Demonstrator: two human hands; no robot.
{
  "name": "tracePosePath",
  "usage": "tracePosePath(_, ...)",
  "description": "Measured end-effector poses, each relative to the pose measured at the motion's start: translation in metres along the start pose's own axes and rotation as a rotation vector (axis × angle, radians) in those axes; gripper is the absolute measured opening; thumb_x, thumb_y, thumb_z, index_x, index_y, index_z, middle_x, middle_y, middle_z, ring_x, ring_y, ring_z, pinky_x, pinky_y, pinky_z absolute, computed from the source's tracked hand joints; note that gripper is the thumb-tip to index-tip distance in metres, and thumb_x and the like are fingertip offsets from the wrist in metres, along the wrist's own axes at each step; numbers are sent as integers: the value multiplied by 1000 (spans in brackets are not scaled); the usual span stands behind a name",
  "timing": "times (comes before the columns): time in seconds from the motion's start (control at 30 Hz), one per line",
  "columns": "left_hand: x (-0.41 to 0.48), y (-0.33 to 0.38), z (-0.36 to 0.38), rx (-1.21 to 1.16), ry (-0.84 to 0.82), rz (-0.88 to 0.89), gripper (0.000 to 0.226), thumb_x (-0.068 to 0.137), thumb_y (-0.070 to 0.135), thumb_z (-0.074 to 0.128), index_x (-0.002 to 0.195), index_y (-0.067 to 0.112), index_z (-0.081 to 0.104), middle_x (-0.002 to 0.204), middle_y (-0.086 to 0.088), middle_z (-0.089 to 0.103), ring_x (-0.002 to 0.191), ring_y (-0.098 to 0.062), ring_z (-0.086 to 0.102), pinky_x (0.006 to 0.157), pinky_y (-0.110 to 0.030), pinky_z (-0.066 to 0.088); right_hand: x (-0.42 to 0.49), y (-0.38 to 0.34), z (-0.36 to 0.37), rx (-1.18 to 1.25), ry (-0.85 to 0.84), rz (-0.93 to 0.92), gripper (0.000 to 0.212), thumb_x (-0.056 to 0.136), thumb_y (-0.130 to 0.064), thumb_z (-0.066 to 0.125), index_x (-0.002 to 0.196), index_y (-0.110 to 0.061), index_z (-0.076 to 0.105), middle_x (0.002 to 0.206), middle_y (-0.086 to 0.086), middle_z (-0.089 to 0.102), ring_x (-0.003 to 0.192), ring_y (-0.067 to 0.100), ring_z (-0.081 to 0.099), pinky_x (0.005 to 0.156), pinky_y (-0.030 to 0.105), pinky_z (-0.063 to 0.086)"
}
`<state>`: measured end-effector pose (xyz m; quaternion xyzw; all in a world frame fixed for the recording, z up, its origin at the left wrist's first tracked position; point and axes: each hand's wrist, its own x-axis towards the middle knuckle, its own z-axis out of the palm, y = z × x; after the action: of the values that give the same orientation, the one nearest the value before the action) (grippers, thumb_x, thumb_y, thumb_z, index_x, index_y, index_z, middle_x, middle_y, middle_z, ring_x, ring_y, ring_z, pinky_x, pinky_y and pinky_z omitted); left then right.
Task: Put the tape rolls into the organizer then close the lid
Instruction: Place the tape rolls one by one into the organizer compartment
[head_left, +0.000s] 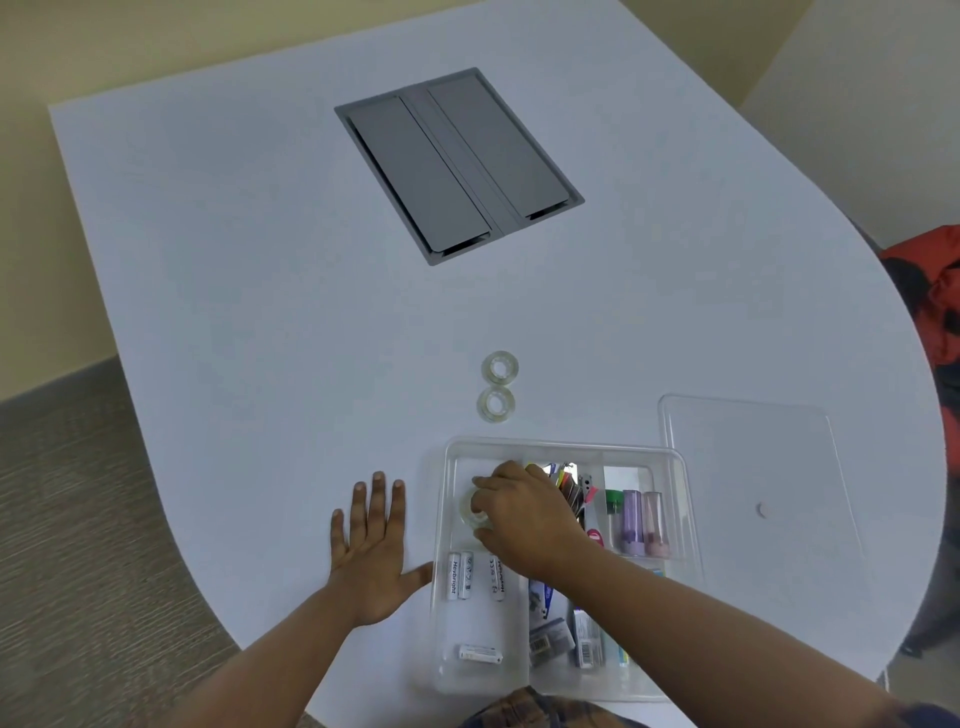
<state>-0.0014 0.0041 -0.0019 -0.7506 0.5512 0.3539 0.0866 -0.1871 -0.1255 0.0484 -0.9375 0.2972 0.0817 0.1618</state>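
Observation:
A clear plastic organizer (566, 448) stands open at the table's near edge. My right hand (524, 514) is inside its far-left compartment, fingers closed on a clear tape roll (470, 508) that rests low in it. Two more clear tape rolls lie on the table just beyond the organizer, one (500, 367) behind the other (496, 403). The clear lid (748, 467) lies flat on the table to the right of the organizer. My left hand (374, 545) lies flat on the table, fingers spread, its thumb touching the organizer's left wall.
The organizer also holds white batteries (460, 576), small bottles (636, 519), sticky tabs and packets. A grey cable hatch (457, 166) is set into the white table further back. The table's curved edge runs at the right, with a red and black item (930, 291) past it.

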Motion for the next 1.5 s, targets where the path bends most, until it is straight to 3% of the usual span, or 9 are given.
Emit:
tracePosePath(0.17,1,-1,0,-14,11,10,109,81,77,36,134,23,-44,139,0,-56,127,-21,-52,109,-50,-26,-16,12,-15,168,147,53,26,82,-28,70,106,-17,71,135,3,61,127,24,52,100,41,44)
tracePosePath(0.4,-8,-2,-1,-123,89,62,98,86,71,33,142,23,-31,147,4,-46,133,-15,-45,114,-46,-22,-44,60,-16,100,355,239,40,85,-30,73,120,-12,66,143,9,53,138,27,43,108,45,40)
tracePosePath(0.5,-15,6,-20,-328,274,67,76,90,62,30,152,21,14,162,2,-2,148,-16,-8,121,-41,-1,-52,75,-4,74,356,299,56,92,-42,61,138,-11,52,152,8,41,144,24,31,114,46,33)
tracePosePath(0.57,-19,20,-39,-545,460,75,57,93,51,35,140,21,43,148,3,41,140,-16,34,115,-35,27,-55,79,6,63,313,308,67,95,-53,45,149,-13,35,159,5,26,149,21,17,120,43,20)
tracePosePath(0.63,-17,40,-60,-659,559,126,44,94,47,40,130,24,52,129,11,55,122,-6,50,102,-22,37,-57,79,15,47,261,303,74,96,-58,35,155,-17,17,163,2,12,151,19,3,122,41,8)
tracePosePath(0.8,20,93,-104,-517,636,284,37,90,43,56,119,20,59,118,8,62,107,-4,56,90,-21,45,-57,79,22,82,276,311,73,98,-58,31,156,-19,11,164,0,8,151,17,0,121,41,5)
tracePosePath(1.0,74,131,-126,-275,544,42,42,85,45,61,116,17,59,117,-2,61,101,-24,61,78,-35,47,-57,80,25,114,314,294,70,98,-49,39,156,-20,13,164,-1,9,151,17,3,121,42,9)
tracePosePath(1.17,98,148,-120,79,448,-20,52,84,59,56,111,16,57,108,-6,59,97,-26,58,72,-37,46,-57,81,25,112,310,299,69,97,-48,41,155,-20,16,164,-1,11,151,16,2,121,42,10)
tracePosePath(1.5,120,146,-117,156,356,-62,49,79,51,66,112,17,54,109,-6,55,99,-25,58,69,-34,39,-57,80,21,135,314,298,68,97,-44,45,155,-20,18,163,-1,14,151,15,2,122,40,7)
